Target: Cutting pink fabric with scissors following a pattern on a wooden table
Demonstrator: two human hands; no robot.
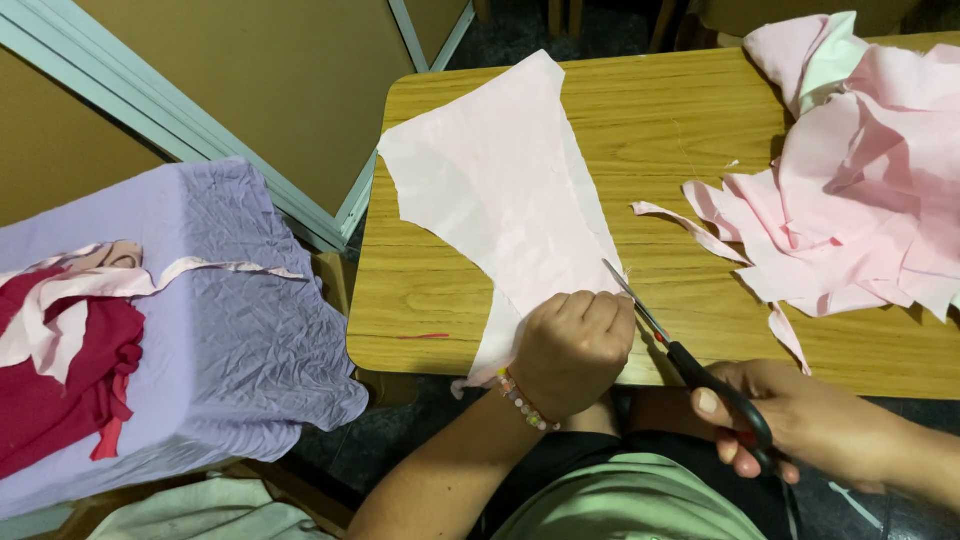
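Fingers of the left hand [572, 350] are curled into a loose fist, knuckles down, pinning the near edge of the pale pink fabric piece [505, 195] flat to the table; whether they pinch a fold I cannot tell, fingertips are hidden under the hand. A bead bracelet [522, 402] sits on that wrist. Right hand [790, 420] fingers are closed through the black handles of the scissors [680, 355], thumb on top; the blades are nearly closed, with the tip just right of the left knuckles, at the cloth's cut edge. The fabric looks thin, light, limp, a little creased, likely to slide and bunch on smooth wood, so it wants pressing flat close beside the blades, holding near the edge rather than mid-sheet. It runs away from the left fingers across the wooden table [660, 130], its near end hanging over the front edge below the wrist. Well right of the scissor hand is a heap of pink offcuts [860, 190], with a thin strip [690, 228] trailing toward the blades. Far left of the left fingers, off the table, a lilac-covered surface [230, 300] holds dark red cloth [60, 390] and pink strips. Brown panels with pale frames behind, dark floor.
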